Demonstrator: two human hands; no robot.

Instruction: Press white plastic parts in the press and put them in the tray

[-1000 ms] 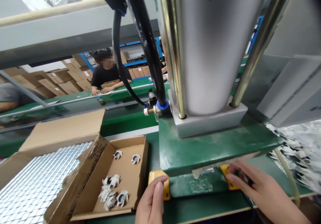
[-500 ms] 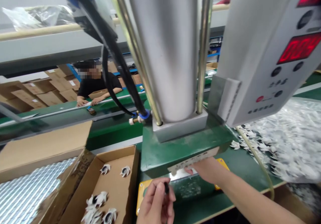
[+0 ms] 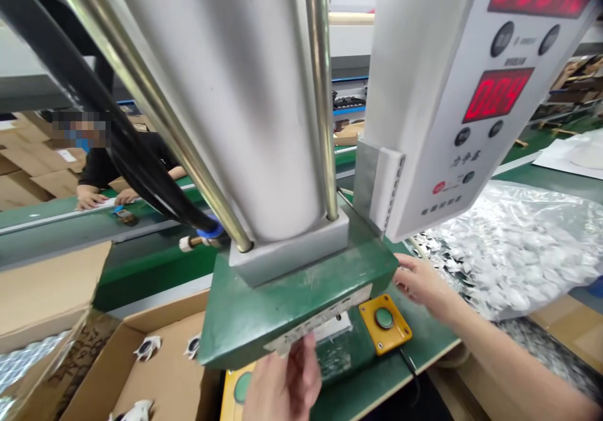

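My left hand (image 3: 285, 377) is at the front of the green press head (image 3: 296, 289), its fingers curled and their tips partly under the lower edge. Whatever they hold is hidden. Close by, a pale metal plate (image 3: 332, 327) shows under the head. My right hand (image 3: 421, 286) reaches past the right side of the head, fingers loosely apart and nothing visible in them. Beyond it lies a heap of small white bladed impellers (image 3: 513, 245), partly under clear plastic.
Yellow boxes with green buttons (image 3: 385, 318) flank the press base. A cardboard box (image 3: 174, 314) with a few impellers stands left, beside another open carton (image 3: 51, 276). A control box (image 3: 424, 125) with red digits hangs right. Across the line sits a co-worker (image 3: 94, 176).
My left hand has moved from in front of the press, where it pinched a small black piece, to under its head. My right hand has left the underside and swung right. The view has shifted right.
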